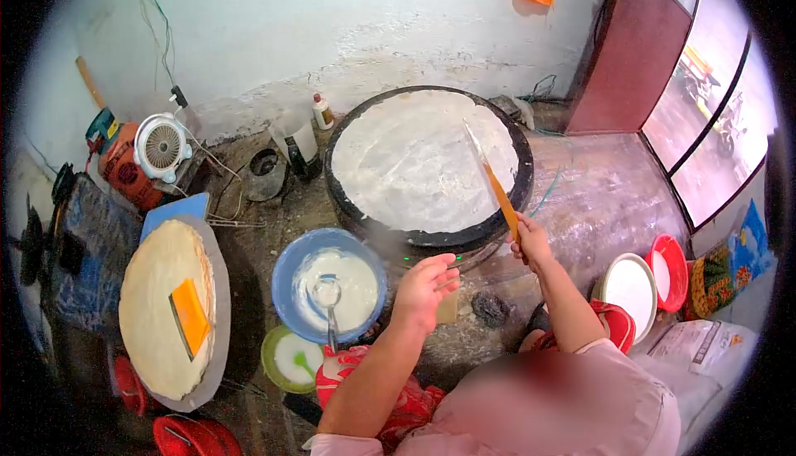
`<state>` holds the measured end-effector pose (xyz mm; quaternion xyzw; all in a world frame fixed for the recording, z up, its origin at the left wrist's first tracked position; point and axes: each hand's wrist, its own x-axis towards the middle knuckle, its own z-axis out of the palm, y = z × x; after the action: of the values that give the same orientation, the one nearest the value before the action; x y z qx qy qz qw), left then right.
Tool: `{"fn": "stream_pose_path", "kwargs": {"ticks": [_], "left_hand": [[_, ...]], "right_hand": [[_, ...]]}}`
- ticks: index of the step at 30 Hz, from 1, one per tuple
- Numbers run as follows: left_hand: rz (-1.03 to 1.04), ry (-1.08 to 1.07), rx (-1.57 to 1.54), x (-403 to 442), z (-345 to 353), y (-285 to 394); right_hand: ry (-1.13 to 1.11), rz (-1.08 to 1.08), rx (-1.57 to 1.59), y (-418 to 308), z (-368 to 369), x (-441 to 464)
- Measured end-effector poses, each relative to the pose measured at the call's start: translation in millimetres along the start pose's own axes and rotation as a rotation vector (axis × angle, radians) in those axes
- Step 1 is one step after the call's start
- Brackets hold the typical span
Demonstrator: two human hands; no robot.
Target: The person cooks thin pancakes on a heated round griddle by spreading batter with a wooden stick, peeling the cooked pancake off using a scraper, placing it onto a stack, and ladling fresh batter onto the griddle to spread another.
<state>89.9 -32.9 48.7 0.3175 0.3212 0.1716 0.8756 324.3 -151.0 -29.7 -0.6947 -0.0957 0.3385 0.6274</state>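
My right hand (531, 239) is closed around the near end of a long, thin wooden spatula (500, 195). The spatula's whitened tip lies over the pale batter sheet (398, 157) spread across a big round griddle (338, 192) with a dark rim. Whether the tip touches the sheet I cannot tell. My left hand (427, 292) is raised just short of the griddle's near edge, fingers stretched and holding nothing. To its left stands a blue basin (284, 286) of white batter, with a metal ladle (330, 307) in it.
A stack of round flatbreads (153, 307) at left bears an orange scraper (191, 317). Near the blue basin is a green bowl (272, 365) with a green spoon. A fan (160, 147) and gas cylinder (133, 170) stand behind. White-filled basins (628, 294) are at right, below a doorway.
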Motion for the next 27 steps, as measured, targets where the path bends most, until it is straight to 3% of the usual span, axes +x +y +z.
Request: {"fn": "stream_pose_path", "kwargs": {"ticks": [7, 11, 13, 14, 17, 18, 20, 23, 26, 27], "left_hand": [[-0.001, -0.007, 0.012, 3, 0, -2], [-0.004, 0.003, 0.005, 2, 1, 0], [-0.006, 0.016, 0.018, 2, 1, 1], [-0.006, 0.017, 0.018, 3, 1, 1], [-0.004, 0.006, 0.033, 3, 1, 0], [-0.007, 0.009, 0.03, 4, 2, 0], [-0.008, 0.009, 0.026, 4, 3, 0], [-0.01, 0.001, 0.024, 3, 3, 1], [-0.004, -0.011, 0.022, 2, 4, 0], [-0.005, -0.014, 0.03, 1, 5, -1]], "right_hand": [[0.011, 0.026, 0.055, 1, -2, 46], [0.018, 0.054, -0.161, 4, 1, 77], [0.149, -0.285, -0.71, 9, 9, 92], [0.212, -0.335, -0.875, 11, 9, 97], [0.212, -0.44, -1.079, 26, 12, 107], [0.167, -0.315, -0.978, 14, 20, 92], [0.153, -0.302, -0.861, 17, 15, 80], [0.1, 0.214, -0.128, -10, 2, 43], [0.146, 0.223, 0.108, 27, -26, 53], [0.266, -0.265, -0.329, 58, -30, 62]]}}
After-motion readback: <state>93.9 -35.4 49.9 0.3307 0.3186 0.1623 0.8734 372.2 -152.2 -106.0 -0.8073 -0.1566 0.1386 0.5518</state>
